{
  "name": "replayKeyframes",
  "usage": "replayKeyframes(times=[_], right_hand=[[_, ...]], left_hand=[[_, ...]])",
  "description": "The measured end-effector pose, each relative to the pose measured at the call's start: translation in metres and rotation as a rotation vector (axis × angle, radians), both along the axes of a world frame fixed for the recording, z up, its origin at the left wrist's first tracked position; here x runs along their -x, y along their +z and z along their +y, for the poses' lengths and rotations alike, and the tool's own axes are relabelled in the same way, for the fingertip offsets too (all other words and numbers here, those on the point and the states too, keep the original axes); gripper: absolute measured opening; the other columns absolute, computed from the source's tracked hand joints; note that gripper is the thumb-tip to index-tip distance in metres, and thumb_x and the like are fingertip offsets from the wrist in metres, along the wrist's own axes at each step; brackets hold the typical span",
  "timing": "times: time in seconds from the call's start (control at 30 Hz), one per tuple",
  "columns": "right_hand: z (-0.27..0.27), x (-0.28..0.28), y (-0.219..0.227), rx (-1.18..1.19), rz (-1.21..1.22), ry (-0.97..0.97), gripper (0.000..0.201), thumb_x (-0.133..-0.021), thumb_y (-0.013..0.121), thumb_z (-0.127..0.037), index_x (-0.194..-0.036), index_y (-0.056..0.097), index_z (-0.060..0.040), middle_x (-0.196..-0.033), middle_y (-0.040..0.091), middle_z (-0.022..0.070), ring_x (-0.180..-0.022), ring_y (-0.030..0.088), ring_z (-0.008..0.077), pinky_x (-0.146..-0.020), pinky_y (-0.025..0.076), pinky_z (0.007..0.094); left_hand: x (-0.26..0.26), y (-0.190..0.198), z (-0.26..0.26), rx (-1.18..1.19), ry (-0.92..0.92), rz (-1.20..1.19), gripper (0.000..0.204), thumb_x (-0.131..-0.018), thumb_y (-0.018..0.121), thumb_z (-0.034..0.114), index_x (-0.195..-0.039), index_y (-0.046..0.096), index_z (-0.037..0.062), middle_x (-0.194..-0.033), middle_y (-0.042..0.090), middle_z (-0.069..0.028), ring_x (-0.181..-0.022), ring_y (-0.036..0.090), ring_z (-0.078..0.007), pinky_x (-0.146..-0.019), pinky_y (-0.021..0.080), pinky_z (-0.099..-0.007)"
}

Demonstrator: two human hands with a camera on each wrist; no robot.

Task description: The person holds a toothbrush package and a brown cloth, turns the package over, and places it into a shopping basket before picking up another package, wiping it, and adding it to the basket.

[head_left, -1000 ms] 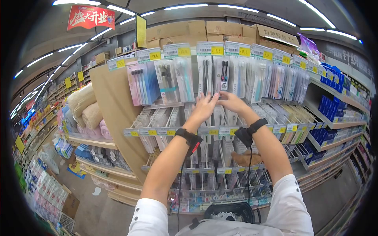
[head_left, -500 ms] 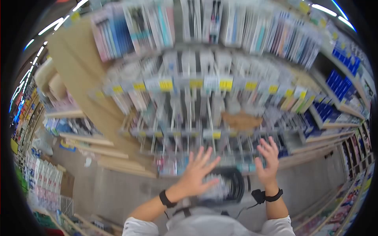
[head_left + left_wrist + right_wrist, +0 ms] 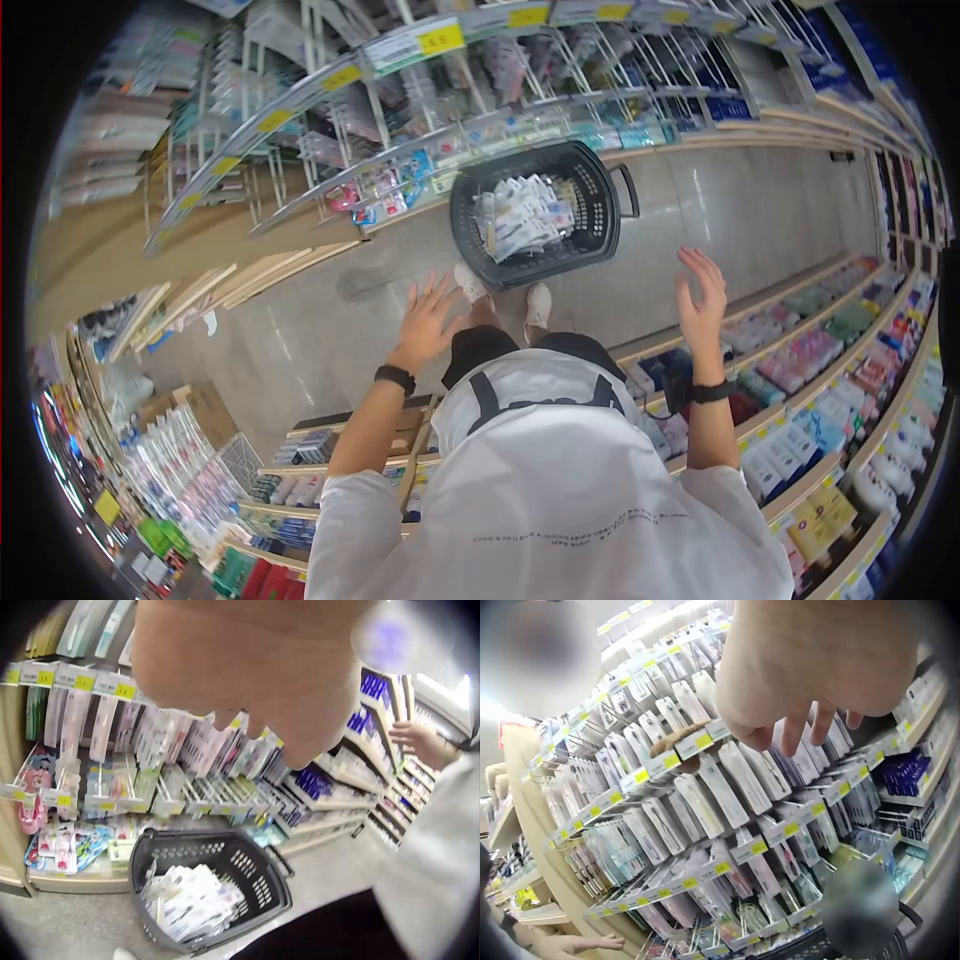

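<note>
Black basket (image 3: 545,271) at upper centre could tip if a nearby shoe (image 3: 538,304) kicks it; left hand (image 3: 428,325) and right hand (image 3: 704,298) are empty, fingers extended.

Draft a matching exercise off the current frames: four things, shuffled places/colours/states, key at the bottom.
Things
1. shopping basket
2. packages
3. left hand
4. shoes

Places, colours, states
A. empty, fingers extended
B. white, worn by the person
C. heaped inside the shopping basket
D. dark, with perforated walls

Pairs: 1-D, 2-C, 3-A, 4-B
</note>
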State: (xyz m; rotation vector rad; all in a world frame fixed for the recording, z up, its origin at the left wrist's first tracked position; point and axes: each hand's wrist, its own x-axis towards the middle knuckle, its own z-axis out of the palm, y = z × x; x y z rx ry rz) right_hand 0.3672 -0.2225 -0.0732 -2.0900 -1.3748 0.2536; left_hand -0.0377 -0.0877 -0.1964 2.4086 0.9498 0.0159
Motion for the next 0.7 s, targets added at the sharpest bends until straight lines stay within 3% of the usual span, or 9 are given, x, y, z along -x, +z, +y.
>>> replayKeyframes(times=[0.03, 0.1, 0.13, 0.2, 0.23, 0.3, 0.4, 0.53, 0.7], right_hand=[[-0.001, -0.002, -0.009, 0.037, -0.077, 0.013, 0.026, -0.080, 0.058, -0.005, -0.106, 0.064, -0.0048, -0.111, 0.062, 0.0125, -0.111, 0.053, 0.0293, -0.095, 0.038, 0.0372], [-0.005, -0.001, -0.012, 0.077, -0.142, 0.017, 0.025, -0.080, 0.058, -0.005, -0.104, 0.064, -0.0046, -0.106, 0.064, 0.0130, -0.105, 0.057, 0.0288, -0.091, 0.041, 0.0361], [-0.005, 0.000, -0.005, 0.092, -0.026, 0.056, 0.023, -0.080, 0.059, -0.004, -0.102, 0.064, -0.0040, -0.101, 0.065, 0.0130, -0.097, 0.059, 0.0283, -0.086, 0.043, 0.0348], [-0.001, 0.001, 0.007, 0.100, 0.106, 0.060, 0.021, -0.079, 0.059, -0.003, -0.100, 0.065, -0.0034, -0.095, 0.066, 0.0130, -0.090, 0.062, 0.0277, -0.081, 0.045, 0.0335], [0.000, 0.002, 0.017, 0.093, 0.127, 0.024, 0.020, -0.079, 0.059, -0.002, -0.098, 0.065, -0.0029, -0.092, 0.066, 0.0129, -0.086, 0.063, 0.0275, -0.078, 0.046, 0.0328], [0.001, 0.004, 0.029, 0.039, 0.139, -0.067, 0.012, -0.079, 0.057, 0.001, -0.090, 0.062, -0.0015, -0.089, 0.065, 0.0135, -0.083, 0.063, 0.0278, -0.075, 0.047, 0.0328], [-0.011, 0.002, 0.028, 0.010, 0.154, -0.229, 0.007, -0.077, 0.056, 0.002, -0.083, 0.054, -0.0012, -0.089, 0.065, 0.0138, -0.083, 0.063, 0.0286, -0.075, 0.047, 0.0328], [-0.031, 0.010, 0.018, -0.014, 0.159, -0.289, 0.011, -0.073, 0.056, 0.004, -0.080, 0.049, -0.0013, -0.086, 0.062, 0.0127, -0.082, 0.060, 0.0289, -0.075, 0.046, 0.0323], [-0.051, 0.029, 0.007, 0.012, 0.157, -0.448, 0.012, -0.073, 0.058, 0.003, -0.081, 0.050, -0.0020, -0.087, 0.061, 0.0112, -0.084, 0.059, 0.0283, -0.077, 0.046, 0.0327]], left_hand=[[0.006, -0.018, 0.001, 0.037, -0.044, 0.044, 0.048, -0.082, 0.061, 0.029, -0.125, 0.053, 0.0108, -0.137, 0.042, -0.0167, -0.131, 0.033, -0.0343, -0.107, 0.024, -0.0509], [0.017, -0.053, 0.009, 0.443, 0.037, 0.327, 0.039, -0.082, 0.058, 0.026, -0.117, 0.058, 0.0086, -0.124, 0.055, -0.0160, -0.120, 0.048, -0.0308, -0.102, 0.035, -0.0434], [0.018, -0.059, 0.014, 0.436, 0.025, 0.338, 0.039, -0.082, 0.058, 0.026, -0.117, 0.058, 0.0086, -0.124, 0.055, -0.0160, -0.120, 0.048, -0.0308, -0.102, 0.035, -0.0434], [0.020, -0.069, 0.023, 0.597, 0.015, 0.815, 0.035, -0.085, 0.055, 0.030, -0.112, 0.060, 0.0075, -0.112, 0.062, -0.0159, -0.107, 0.057, -0.0335, -0.093, 0.043, -0.0388], [0.021, -0.078, 0.023, 0.592, -0.022, 0.840, 0.035, -0.085, 0.055, 0.030, -0.112, 0.060, 0.0075, -0.112, 0.062, -0.0159, -0.107, 0.057, -0.0335, -0.093, 0.043, -0.0388], [0.010, -0.093, 0.028, 0.637, 0.130, 0.503, 0.034, -0.086, 0.055, 0.029, -0.111, 0.059, 0.0065, -0.109, 0.063, -0.0147, -0.101, 0.060, -0.0322, -0.089, 0.045, -0.0382], [-0.032, -0.081, 0.036, 0.690, 0.123, 0.228, 0.034, -0.086, 0.057, 0.029, -0.112, 0.059, 0.0072, -0.104, 0.065, -0.0144, -0.093, 0.063, -0.0298, -0.083, 0.047, -0.0367], [-0.073, -0.075, 0.054, 0.788, -0.062, 0.248, 0.034, -0.085, 0.057, 0.028, -0.112, 0.059, 0.0067, -0.101, 0.066, -0.0147, -0.089, 0.064, -0.0286, -0.080, 0.048, -0.0348], [-0.108, -0.101, 0.087, 0.610, -0.395, 0.453, 0.034, -0.085, 0.057, 0.030, -0.111, 0.059, 0.0069, -0.098, 0.065, -0.0152, -0.090, 0.063, -0.0312, -0.080, 0.047, -0.0362]])
